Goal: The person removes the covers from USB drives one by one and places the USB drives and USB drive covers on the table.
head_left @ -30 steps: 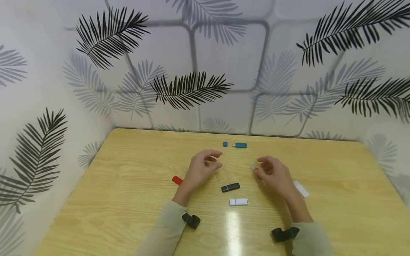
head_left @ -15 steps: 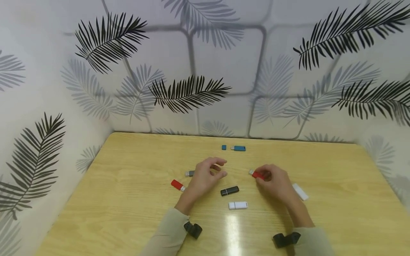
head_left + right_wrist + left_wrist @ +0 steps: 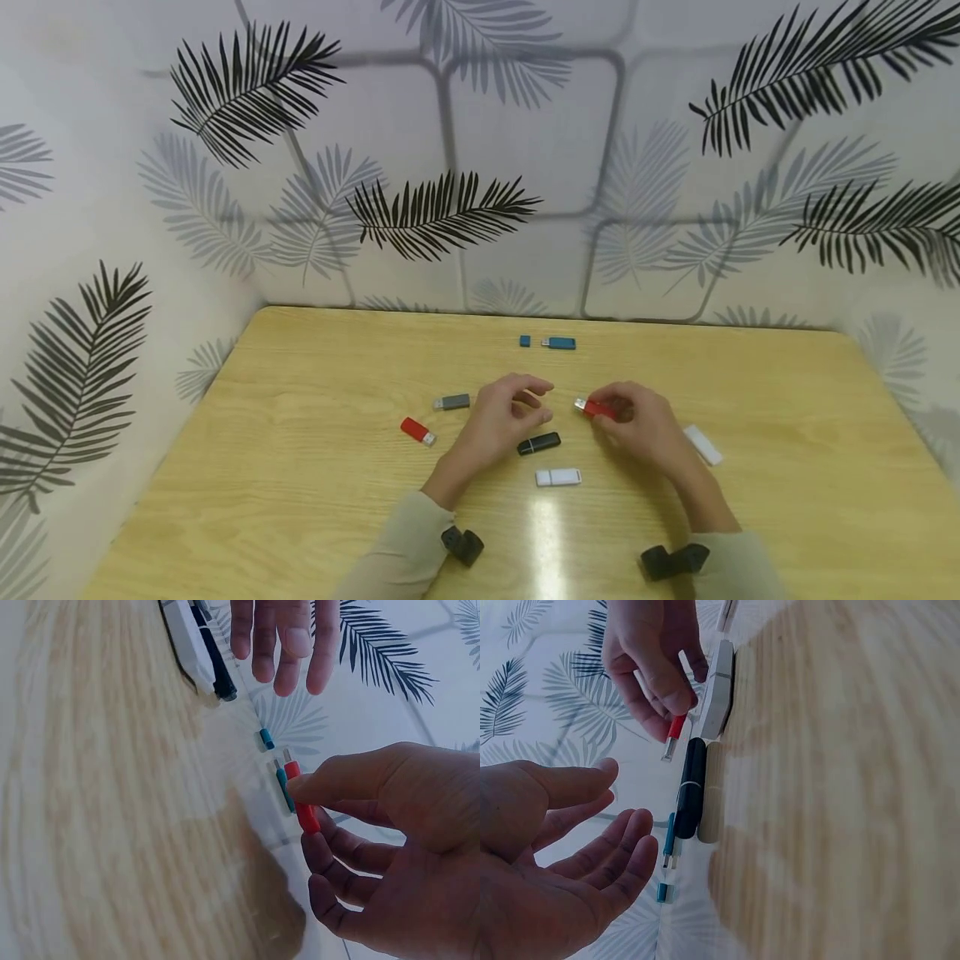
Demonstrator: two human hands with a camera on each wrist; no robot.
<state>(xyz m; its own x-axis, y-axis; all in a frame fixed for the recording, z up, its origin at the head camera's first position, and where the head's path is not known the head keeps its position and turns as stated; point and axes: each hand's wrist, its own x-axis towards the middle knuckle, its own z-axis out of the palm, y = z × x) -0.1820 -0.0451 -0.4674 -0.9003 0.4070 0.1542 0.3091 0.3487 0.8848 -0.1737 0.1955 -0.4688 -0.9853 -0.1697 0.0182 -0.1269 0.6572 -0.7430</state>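
Note:
Between thumb and fingers my right hand (image 3: 641, 421) pinches a red USB stick (image 3: 597, 408), its bare metal plug pointing left. In the right wrist view the red stick (image 3: 301, 799) is held off the table. My left hand (image 3: 498, 421) holds nothing; its fingers are loosely bent, the thumb apart from them, facing the right hand. Just right of the left hand lies a black capped USB stick (image 3: 539, 443). Nearer the front is a white capped USB stick (image 3: 558, 477). In the left wrist view the black stick (image 3: 691, 787) lies beyond the left fingertips.
Left of the left hand lie a grey USB stick (image 3: 452, 402) and a second red piece with a metal plug (image 3: 417, 431). Toward the back are a blue USB stick (image 3: 559, 342) and its small blue cap (image 3: 525, 341). A white stick (image 3: 702, 445) lies beside the right wrist.
The left hand has moved right, toward the right hand, uncovering the grey stick and the second red piece. The right hand keeps its pinch on the red USB stick, which has turned to point more leftward.

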